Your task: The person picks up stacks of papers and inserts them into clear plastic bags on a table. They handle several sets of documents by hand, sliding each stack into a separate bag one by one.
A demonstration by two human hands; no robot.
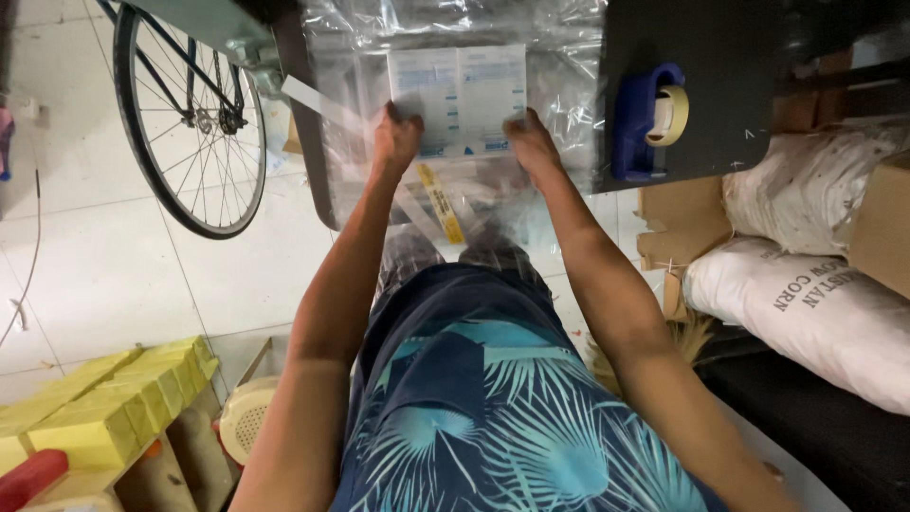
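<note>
Our left hand (394, 138) and right hand (531, 144) pinch the white box (458, 100) at twelve o'clock inside a clear plastic bag (455, 204), whose slippery film could let it slide crooked.

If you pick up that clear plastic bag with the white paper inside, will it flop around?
Probably. The clear plastic bag looks thin and crinkly, so likely floppy, light and slippery. Its white paper lies flat, perhaps stiffening that part.

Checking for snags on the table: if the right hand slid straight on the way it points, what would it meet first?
The right hand points up the white printed packet, so it would likely ride over that, then crinkled clear plastic sheeting. The blue tape dispenser sits off to its side; depth is uncertain.
</note>
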